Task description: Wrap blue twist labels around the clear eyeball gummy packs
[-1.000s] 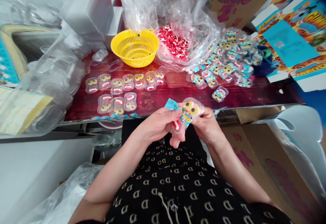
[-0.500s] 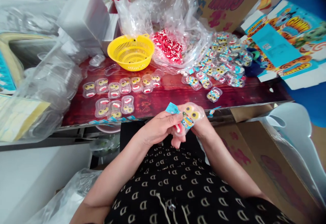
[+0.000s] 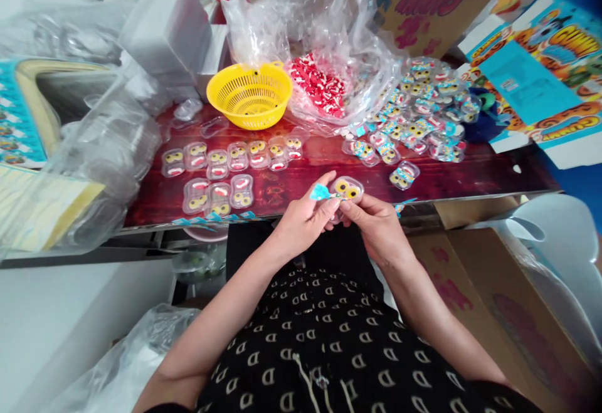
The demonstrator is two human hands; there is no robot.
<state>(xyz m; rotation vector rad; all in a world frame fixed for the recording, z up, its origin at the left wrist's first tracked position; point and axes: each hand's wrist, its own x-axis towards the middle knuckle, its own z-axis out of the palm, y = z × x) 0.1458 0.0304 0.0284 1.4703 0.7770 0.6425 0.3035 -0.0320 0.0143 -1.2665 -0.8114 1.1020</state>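
Above table edge (image 3: 301, 209), candy pack (image 3: 347, 189) between hands.

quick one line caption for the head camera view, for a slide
Both hands, left hand and right hand, hold a clear candy pack with a blue sticker over the red table.

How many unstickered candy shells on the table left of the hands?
10. Seven sit in the back row, from below the yellow basket leftward; three in the front row near the table edge. None looks hidden.

Bare tabletop (image 3: 305, 172) between candy packs (image 3: 221, 172)
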